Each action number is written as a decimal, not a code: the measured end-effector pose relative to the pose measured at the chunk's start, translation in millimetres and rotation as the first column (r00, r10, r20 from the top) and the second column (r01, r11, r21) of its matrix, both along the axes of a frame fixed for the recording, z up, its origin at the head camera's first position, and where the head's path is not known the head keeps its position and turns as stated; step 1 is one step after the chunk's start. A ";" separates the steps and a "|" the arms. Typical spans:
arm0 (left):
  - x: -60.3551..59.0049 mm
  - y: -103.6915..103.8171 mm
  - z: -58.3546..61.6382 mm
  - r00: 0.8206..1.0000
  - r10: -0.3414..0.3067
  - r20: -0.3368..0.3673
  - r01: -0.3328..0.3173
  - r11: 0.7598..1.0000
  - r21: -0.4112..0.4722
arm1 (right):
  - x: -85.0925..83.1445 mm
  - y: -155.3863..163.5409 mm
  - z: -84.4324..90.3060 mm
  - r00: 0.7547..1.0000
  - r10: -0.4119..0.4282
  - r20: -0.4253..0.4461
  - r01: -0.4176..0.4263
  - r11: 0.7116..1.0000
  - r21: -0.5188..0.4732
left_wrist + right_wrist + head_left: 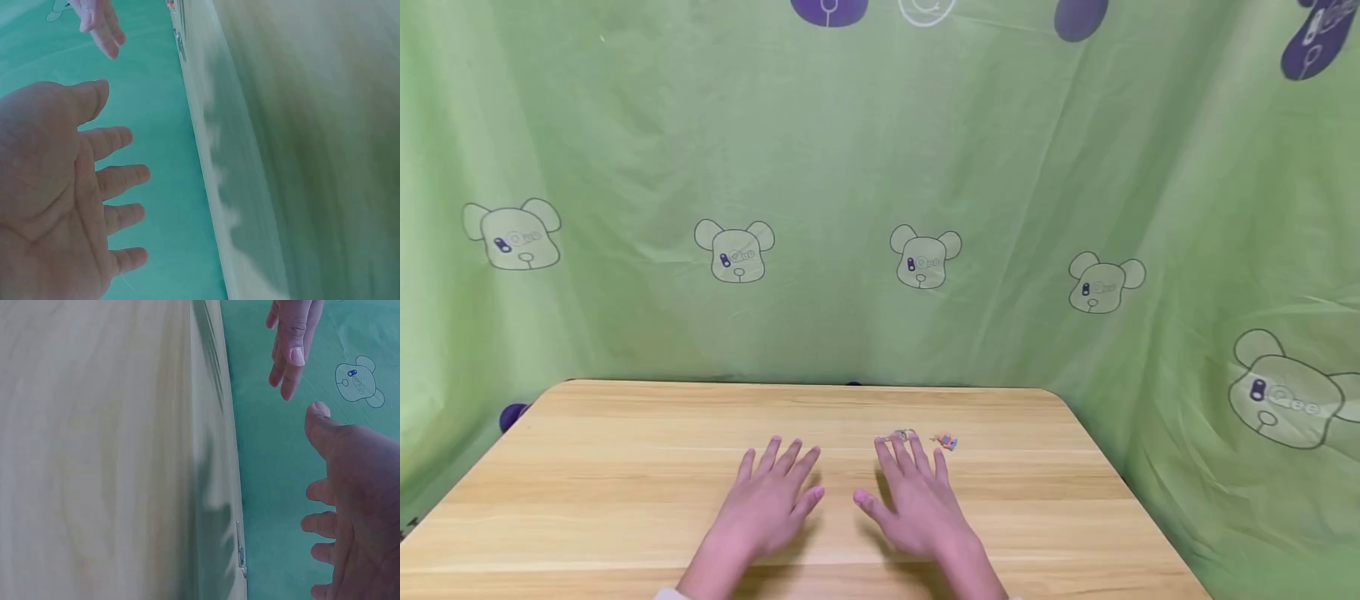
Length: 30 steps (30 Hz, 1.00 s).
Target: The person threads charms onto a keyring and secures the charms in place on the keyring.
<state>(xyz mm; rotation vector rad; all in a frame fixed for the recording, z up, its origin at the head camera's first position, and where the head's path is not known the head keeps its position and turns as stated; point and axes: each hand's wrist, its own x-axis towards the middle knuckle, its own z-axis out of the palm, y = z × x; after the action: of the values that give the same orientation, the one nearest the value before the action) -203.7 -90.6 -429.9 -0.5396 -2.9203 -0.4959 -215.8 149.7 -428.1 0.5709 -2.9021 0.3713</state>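
Note:
My left hand (763,506) is held palm down above the wooden table (625,467), fingers spread and straight. Beside it, my right hand (919,504) hovers in the same pose, with nothing held. Just beyond the right fingertips lies a small metallic item (906,434), partly hidden by those fingers; its kind cannot be made out. To its right is a small orange, blue and purple piece (947,442), too small to identify. In the right wrist view the metallic item (240,550) appears as a thin silvery shape on the tabletop.
A green curtain (827,317) with printed bear heads hangs behind the table and along its sides. The table's far edge (700,383) runs close to the curtain. Shadows of both hands fall on the wood.

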 end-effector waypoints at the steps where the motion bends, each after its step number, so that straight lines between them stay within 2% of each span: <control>1: -0.8 0.8 -0.2 1.000 -0.004 -0.002 0.004 1.000 -0.002 | -0.3 0.4 0.7 1.000 0.002 0.001 -0.002 1.000 0.001; 13: -18.0 21.5 0.8 0.998 -0.043 -0.047 0.040 0.998 -0.052 | -10.3 14.6 7.7 1.000 -0.006 -0.022 0.006 0.999 0.031; 18: -27.3 34.2 2.9 0.996 -0.063 -0.057 0.059 0.995 -0.078 | -16.3 26.0 13.9 0.999 -0.032 0.004 0.032 0.999 0.003; 30: -52.7 58.7 -5.2 0.988 -0.139 -0.074 0.125 0.979 -0.162 | -45.3 63.5 18.1 0.998 -0.054 0.042 0.054 0.999 0.009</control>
<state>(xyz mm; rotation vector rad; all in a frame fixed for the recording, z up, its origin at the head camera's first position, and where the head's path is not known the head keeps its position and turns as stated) -256.4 -31.8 -435.0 -0.7596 -2.8696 -0.2511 -261.1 213.3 -410.1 0.4907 -2.9535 0.3698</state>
